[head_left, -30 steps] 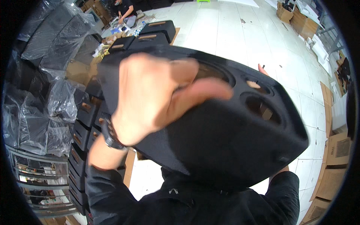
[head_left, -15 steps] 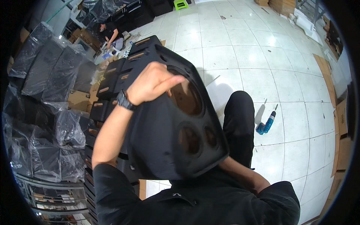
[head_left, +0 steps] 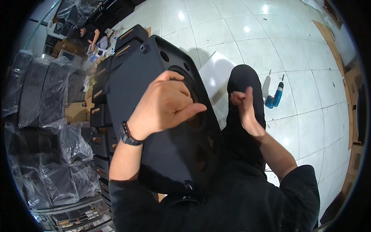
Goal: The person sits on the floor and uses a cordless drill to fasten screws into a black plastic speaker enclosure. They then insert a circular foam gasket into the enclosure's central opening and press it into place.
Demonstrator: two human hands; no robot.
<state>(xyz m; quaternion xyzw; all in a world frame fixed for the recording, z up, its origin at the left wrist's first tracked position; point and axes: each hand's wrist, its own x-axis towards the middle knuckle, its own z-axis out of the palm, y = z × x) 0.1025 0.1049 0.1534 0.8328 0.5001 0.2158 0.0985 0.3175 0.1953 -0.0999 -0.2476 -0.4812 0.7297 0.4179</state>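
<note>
A large black speaker cabinet (head_left: 166,154) stands tilted against my body, its front with several round openings turned to the right. My left hand (head_left: 164,104), a dark watch on its wrist, is curled over the rim of the biggest opening. Its fingertips are hidden inside, and the thumb sticks out to the right. Above my dark-trousered knee (head_left: 243,77), my right hand (head_left: 246,110) hangs off the cabinet with thumb raised and fingers loosely bent. Slightly blurred, it shows nothing in its grasp.
On the white tiled floor at right, a blue cordless drill (head_left: 275,96) stands bit up. A flat white panel (head_left: 216,71) lies beyond the cabinet. More black cabinets (head_left: 101,79) line the left, beside plastic-wrapped ones (head_left: 33,91). Another person (head_left: 92,34) crouches far left.
The cabinet has turned and come more upright, showing more of its side. My right hand has come out from beneath its lower end to above my knee; my left stays on the opening.
</note>
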